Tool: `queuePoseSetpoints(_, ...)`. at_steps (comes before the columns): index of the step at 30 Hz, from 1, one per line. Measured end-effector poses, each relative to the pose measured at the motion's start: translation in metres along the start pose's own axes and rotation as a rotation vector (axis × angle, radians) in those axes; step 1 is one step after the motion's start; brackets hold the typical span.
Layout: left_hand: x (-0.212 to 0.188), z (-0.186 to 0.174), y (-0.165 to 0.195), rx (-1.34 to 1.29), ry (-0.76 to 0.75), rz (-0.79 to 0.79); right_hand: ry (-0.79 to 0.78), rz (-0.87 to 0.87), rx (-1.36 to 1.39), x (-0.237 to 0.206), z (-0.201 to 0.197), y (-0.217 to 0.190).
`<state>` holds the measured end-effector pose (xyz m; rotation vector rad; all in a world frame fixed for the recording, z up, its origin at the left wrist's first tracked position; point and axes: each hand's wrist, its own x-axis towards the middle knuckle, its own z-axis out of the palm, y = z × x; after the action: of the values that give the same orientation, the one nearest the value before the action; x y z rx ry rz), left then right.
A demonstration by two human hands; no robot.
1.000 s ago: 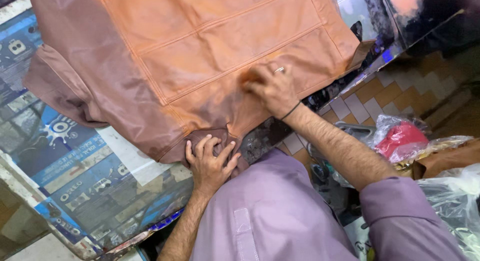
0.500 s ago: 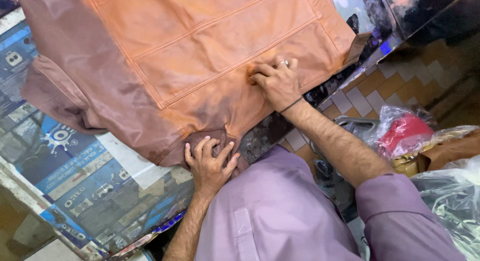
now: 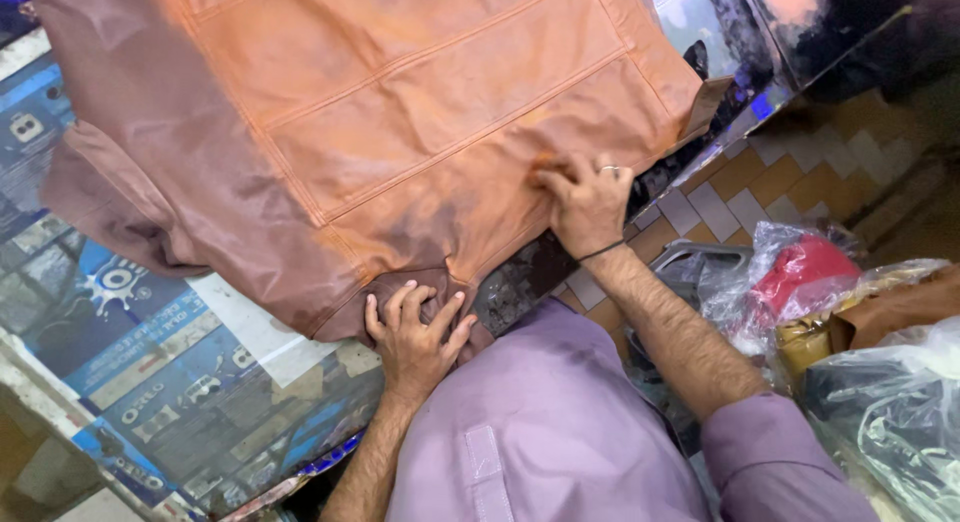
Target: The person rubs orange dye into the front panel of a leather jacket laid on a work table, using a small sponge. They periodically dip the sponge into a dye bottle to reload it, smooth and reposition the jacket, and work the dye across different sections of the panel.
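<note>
A tan and brown leather jacket [image 3: 400,142] lies spread flat across a worktable [image 3: 150,382] covered in blue printed sheets, its lower edge hanging toward the person in a lilac shirt [image 3: 540,432]. Since a second ago the right hand [image 3: 588,204] has slid rightward along the stitched lower panel, away from the centre seam, while the jacket itself has barely shifted; the movement reads as a smoothing or rubbing pass working outward across the leather. The left hand [image 3: 415,327] has stayed where it was, fingers spread and palm down, pinning the darker brown hem against the table's near edge. The right hand presses down with fingers bent and bunched on the orange panel, a ring and a dark wristband visible; whether it grips a small cloth underneath cannot be told. Neither hand lifts the garment. Beside the table, clear plastic bags [image 3: 800,282], one holding something red, sit over a tiled floor [image 3: 740,187].
</note>
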<state>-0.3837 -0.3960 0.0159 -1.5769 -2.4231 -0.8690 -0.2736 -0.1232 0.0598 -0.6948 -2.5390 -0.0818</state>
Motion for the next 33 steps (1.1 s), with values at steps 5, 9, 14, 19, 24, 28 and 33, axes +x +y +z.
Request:
queuePoseSetpoints(5,-0.005,-0.021,-0.003,-0.119,0.123,-0.013,-0.033,-0.065,0.148,0.009,0.008,-0.011)
queuePoseSetpoints(9,-0.003,-0.057,-0.022,-0.068,0.217,-0.095,-0.029,0.003,0.115,0.030,0.006,-0.032)
queuePoseSetpoints(14,0.027,-0.080,-0.089,0.097,0.119,-0.313,-0.039,-0.242,0.459,0.052,0.010,-0.092)
queuePoseSetpoints(19,0.031,-0.094,-0.143,0.162,-0.032,-0.198,-0.156,-0.795,0.385,0.077,0.036,-0.157)
queuePoseSetpoints(24,0.026,-0.099,-0.164,0.105,-0.181,-0.249,-0.188,-0.629,0.371,0.095,0.052,-0.183)
queuePoseSetpoints(28,0.029,-0.105,-0.174,0.077,-0.245,-0.256,-0.180,-0.965,0.421,0.105,0.060,-0.212)
queuePoseSetpoints(33,0.033,-0.111,-0.176,0.062,-0.264,-0.277,-0.215,-0.807,0.392,0.114,0.065,-0.230)
